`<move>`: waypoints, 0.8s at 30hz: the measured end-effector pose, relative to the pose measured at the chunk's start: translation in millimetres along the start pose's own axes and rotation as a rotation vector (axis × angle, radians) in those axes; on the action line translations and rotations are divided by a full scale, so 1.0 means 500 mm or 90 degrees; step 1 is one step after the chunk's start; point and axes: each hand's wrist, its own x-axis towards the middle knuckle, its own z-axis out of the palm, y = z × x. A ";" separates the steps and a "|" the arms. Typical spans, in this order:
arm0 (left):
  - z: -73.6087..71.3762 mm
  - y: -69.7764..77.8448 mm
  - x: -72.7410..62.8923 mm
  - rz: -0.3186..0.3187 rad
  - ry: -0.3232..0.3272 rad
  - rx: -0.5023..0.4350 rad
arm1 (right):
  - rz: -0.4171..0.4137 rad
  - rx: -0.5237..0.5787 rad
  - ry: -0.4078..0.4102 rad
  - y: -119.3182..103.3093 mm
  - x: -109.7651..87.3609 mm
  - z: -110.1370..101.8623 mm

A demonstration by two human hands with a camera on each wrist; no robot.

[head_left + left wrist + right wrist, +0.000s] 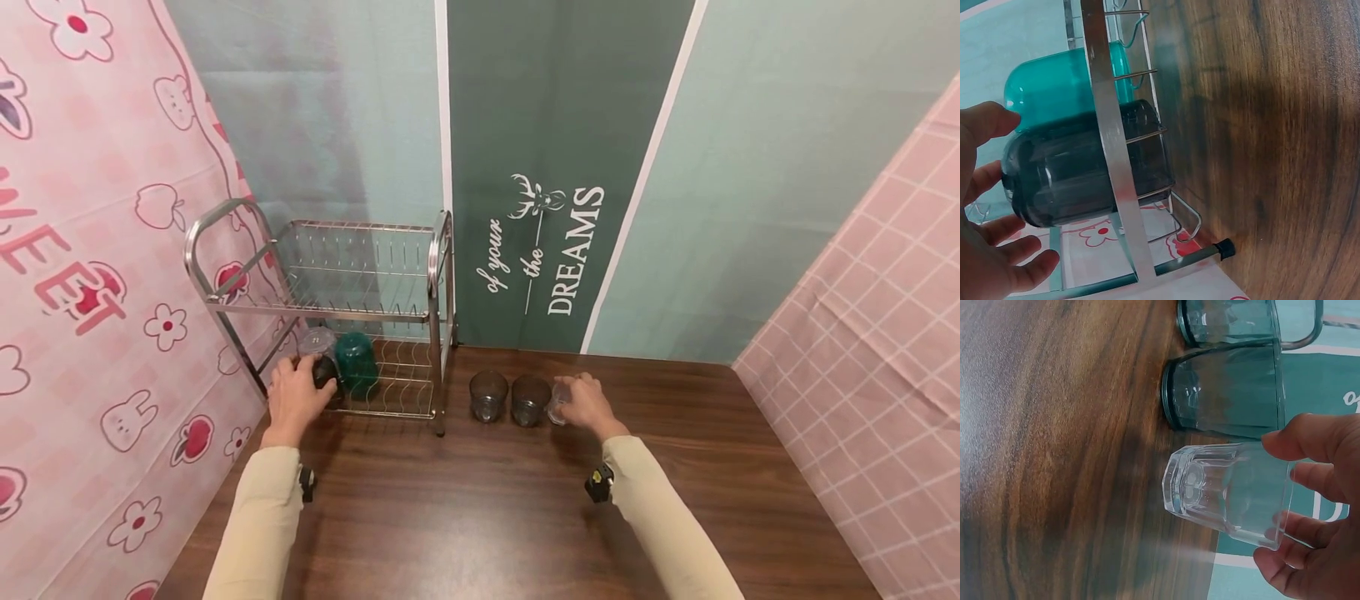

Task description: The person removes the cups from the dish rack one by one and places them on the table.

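Head view: the left hand spreads wide at a dark cup, front-left in the rack; the right hand pinches a clear glass (roomy toward the right edge of the table).

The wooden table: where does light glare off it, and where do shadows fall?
Head view: a soft, pale sheen on the table toward the bottom middle; left wrist view: dark, soft-edged shadow beside the metal rack; right wrist view: bright glare at the left edge, dark shadow near the clear glass.
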 end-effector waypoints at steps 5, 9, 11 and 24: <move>0.006 -0.009 0.005 -0.011 -0.014 -0.001 | 0.007 -0.018 -0.005 0.003 0.007 0.003; 0.010 -0.013 0.007 -0.026 -0.022 -0.005 | 0.005 -0.021 -0.006 0.002 0.010 0.006; 0.012 -0.015 0.009 -0.034 -0.026 -0.013 | 0.005 -0.024 -0.009 0.002 0.011 0.008; 0.020 -0.017 0.016 -0.017 -0.015 -0.037 | 0.002 -0.040 -0.009 0.011 0.012 0.025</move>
